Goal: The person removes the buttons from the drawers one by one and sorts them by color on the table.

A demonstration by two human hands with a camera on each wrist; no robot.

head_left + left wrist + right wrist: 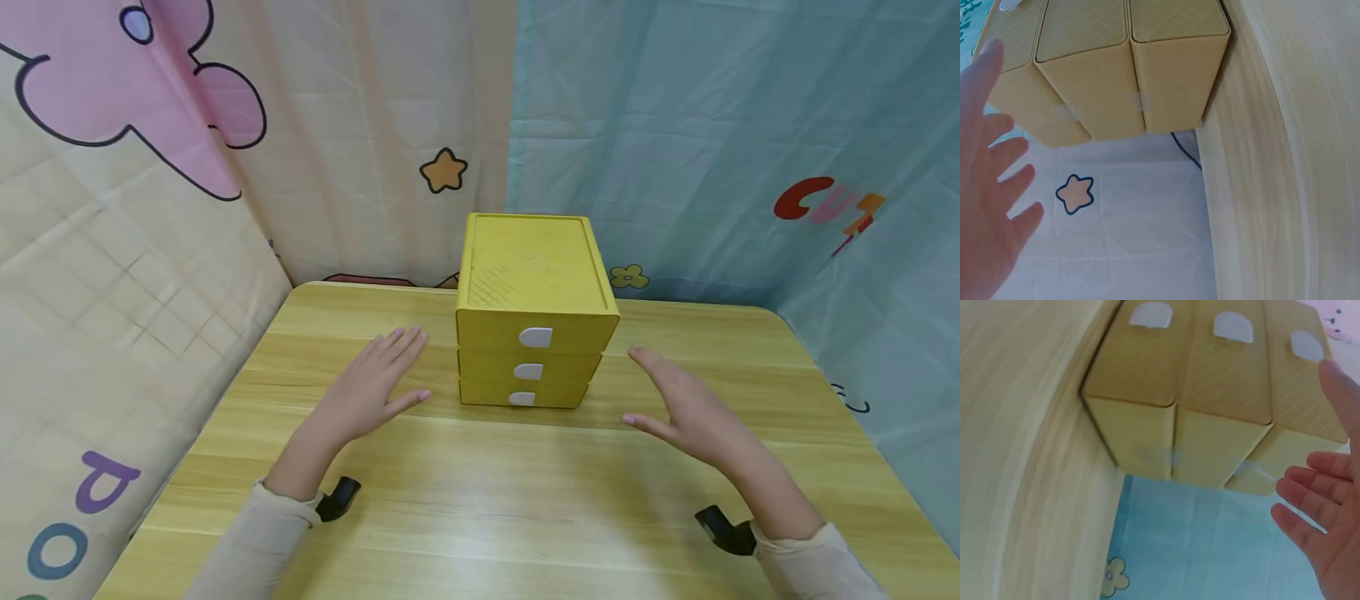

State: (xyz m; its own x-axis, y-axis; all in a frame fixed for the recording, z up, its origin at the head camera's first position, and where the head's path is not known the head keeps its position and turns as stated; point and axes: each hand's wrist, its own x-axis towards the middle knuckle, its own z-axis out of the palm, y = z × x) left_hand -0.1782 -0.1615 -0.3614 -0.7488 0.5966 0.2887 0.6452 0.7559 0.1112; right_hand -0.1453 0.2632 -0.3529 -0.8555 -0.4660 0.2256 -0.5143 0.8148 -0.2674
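A yellow drawer box (537, 267) with three stacked drawers stands toward the back of the table, each front bearing a white rounded handle (536, 337). My left hand (365, 387) hovers to its left with fingers stretched out and thumb apart. On the other side, my right hand (693, 415) is held up with fingers extended toward the box. Both hands hold nothing. The left wrist view shows the box's side (1175, 84) beyond the spread left fingers (1013, 187). From the right wrist, the drawer fronts (1225, 369) and handles appear near the right thumb.
The wooden table (480, 500) has rounded far corners. Printed curtains (660, 125) hang behind it and along both sides. A dark cable (1185, 150) runs behind the box. Black wrist mounts (339, 500) sit at both cuffs.
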